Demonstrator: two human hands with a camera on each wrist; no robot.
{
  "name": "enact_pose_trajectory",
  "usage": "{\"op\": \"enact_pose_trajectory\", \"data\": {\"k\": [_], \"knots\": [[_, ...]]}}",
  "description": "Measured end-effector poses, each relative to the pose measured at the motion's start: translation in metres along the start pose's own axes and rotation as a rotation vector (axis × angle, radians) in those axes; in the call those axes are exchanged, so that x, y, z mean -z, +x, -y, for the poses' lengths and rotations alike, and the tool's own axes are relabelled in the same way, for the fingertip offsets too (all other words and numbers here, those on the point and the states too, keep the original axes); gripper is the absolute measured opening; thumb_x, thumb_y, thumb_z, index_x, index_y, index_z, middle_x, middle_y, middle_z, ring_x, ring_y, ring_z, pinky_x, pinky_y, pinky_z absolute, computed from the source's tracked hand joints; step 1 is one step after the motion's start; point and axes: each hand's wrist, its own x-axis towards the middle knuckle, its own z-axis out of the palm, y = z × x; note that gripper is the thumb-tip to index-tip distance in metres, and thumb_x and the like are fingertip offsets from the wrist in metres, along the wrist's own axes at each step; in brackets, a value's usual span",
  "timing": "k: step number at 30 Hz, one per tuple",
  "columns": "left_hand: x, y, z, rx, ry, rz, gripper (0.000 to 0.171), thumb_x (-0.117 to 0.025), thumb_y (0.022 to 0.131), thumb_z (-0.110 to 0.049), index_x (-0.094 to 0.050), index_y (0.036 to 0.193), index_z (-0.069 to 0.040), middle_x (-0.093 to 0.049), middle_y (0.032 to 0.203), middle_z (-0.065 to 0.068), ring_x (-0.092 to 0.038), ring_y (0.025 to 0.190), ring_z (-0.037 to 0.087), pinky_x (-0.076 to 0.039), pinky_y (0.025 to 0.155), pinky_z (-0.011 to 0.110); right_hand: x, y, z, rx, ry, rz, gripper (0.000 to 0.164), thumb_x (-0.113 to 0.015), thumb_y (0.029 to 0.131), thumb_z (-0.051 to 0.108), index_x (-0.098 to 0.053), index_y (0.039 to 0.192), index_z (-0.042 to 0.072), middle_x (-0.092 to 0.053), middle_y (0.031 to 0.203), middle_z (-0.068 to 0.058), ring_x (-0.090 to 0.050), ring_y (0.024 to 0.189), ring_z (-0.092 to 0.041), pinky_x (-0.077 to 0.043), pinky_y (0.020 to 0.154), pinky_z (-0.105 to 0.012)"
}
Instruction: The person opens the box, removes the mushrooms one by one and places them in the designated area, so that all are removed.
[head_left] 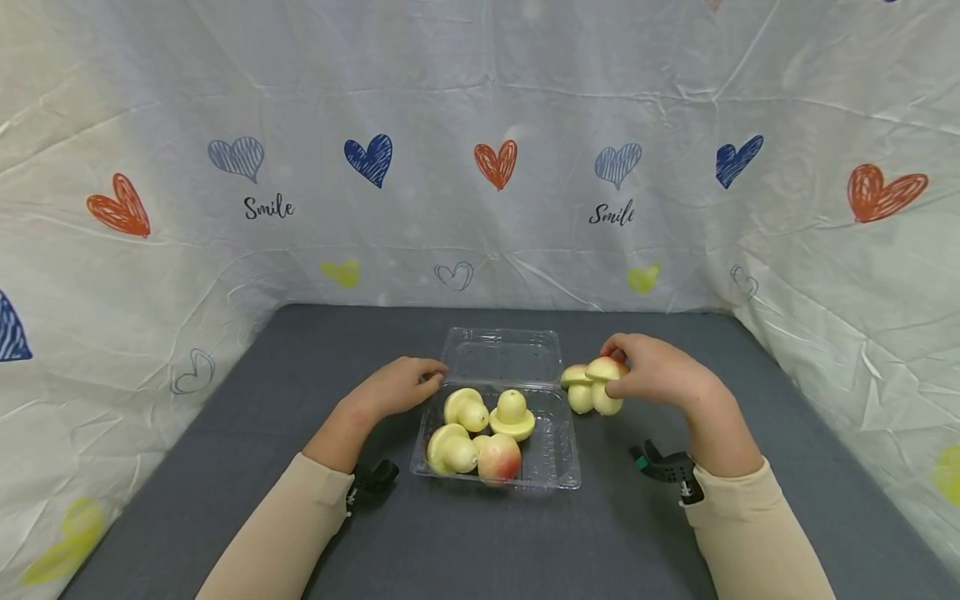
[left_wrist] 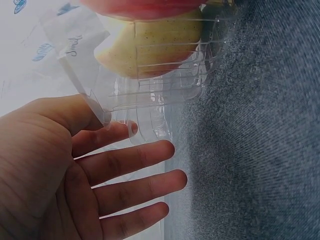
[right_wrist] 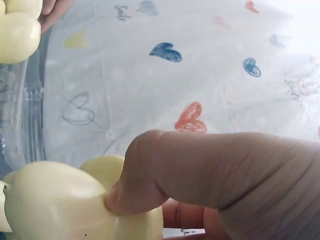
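My right hand (head_left: 663,368) pinches a mushroom (right_wrist: 50,200), pale yellow with a reddish blush on its cap, between thumb and fingers. Its rounded stem end faces the right wrist camera. Another such mushroom (head_left: 577,388) sits against it on the left, just right of the clear plastic clamshell box (head_left: 551,454). Several more mushrooms (head_left: 512,415) lie in the box's base, mostly stem up; a red-blushed cap (head_left: 499,457) shows at the front. My left hand (left_wrist: 100,170) is at the box's back left corner, fingers loosely extended, thumb and index right at the plastic edge.
The box's clear lid (head_left: 502,354) lies folded back behind the base. Everything stands on a dark grey table (head_left: 480,542). A white cloth (head_left: 555,108) printed with hearts hangs behind and on both sides. Black bands (head_left: 667,467) are on both wrists.
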Motion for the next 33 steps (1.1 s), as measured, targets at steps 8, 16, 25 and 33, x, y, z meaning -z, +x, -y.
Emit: {"op": "enact_pose_trajectory", "data": {"k": [8,16,25,33], "knots": [[-0.001,0.001,0.002,-0.004,0.004,-0.002,0.039,-0.051,0.11,-0.026,-0.062,0.143,-0.008,-0.066,0.132,0.01,-0.065,0.112,0.026,-0.055,0.088,0.045,0.004,0.001,-0.009,-0.025,-0.014,-0.006,0.049,-0.071,0.077,0.013,-0.061,0.122,-0.003,-0.064,0.107,-0.013,-0.057,0.085,-0.024,-0.047,0.071,-0.038],[-0.001,0.001,0.001,-0.003,0.006,0.002,0.039,-0.051,0.11,-0.026,-0.062,0.143,-0.008,-0.066,0.131,0.009,-0.066,0.111,0.026,-0.055,0.087,0.044,0.005,0.005,-0.022,-0.078,-0.029,0.006,0.051,-0.073,0.079,0.012,-0.059,0.124,-0.007,-0.064,0.105,-0.014,-0.057,0.084,-0.026,-0.048,0.07,-0.041],[0.0,0.0,0.002,-0.009,0.005,0.006,0.039,-0.05,0.11,-0.025,-0.062,0.143,-0.008,-0.066,0.131,0.01,-0.066,0.109,0.025,-0.054,0.084,0.043,0.0,0.013,-0.035,-0.145,-0.053,0.025,0.052,-0.071,0.081,0.014,-0.058,0.126,-0.007,-0.063,0.104,-0.014,-0.056,0.083,-0.027,-0.048,0.07,-0.042],[0.0,0.0,0.0,-0.004,0.001,0.004,0.039,-0.051,0.11,-0.025,-0.062,0.143,-0.007,-0.066,0.132,0.01,-0.066,0.108,0.024,-0.054,0.083,0.043,-0.007,0.02,-0.045,-0.182,-0.065,0.045,0.051,-0.07,0.081,0.015,-0.058,0.126,-0.007,-0.062,0.1,-0.014,-0.055,0.082,-0.027,-0.047,0.07,-0.042]]}}
